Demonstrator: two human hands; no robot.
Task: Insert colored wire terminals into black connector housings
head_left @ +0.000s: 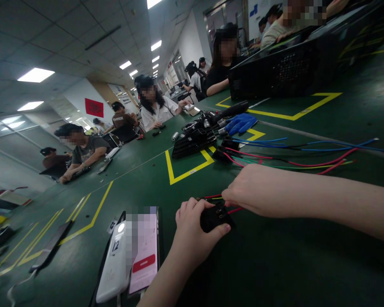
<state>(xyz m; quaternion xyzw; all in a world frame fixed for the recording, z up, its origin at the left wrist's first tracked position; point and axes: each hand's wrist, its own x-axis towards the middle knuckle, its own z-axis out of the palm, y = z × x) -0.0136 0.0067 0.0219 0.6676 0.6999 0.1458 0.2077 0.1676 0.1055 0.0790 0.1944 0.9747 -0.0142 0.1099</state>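
Observation:
Low over the green table, my left hand (190, 228) grips a small black socket block (215, 216), thumb along its near edge and fingers over the far side. Slots show in its upper face. My right hand (248, 192) is closed at the block's right end, its fingertips pinched together by the wires. What sits in that pinch is hidden. A red wire (235, 210) runs from the block under my right hand, and red and yellow-green strands show behind the block.
Beyond my right arm lie loose blue wires (275, 145), a blue glove (241, 123) and a pile of black parts (195, 140). A phone (144, 256) and a white power bank (113, 260) lie left. A large black case (275, 68) stands back right. Other people sit around the tables.

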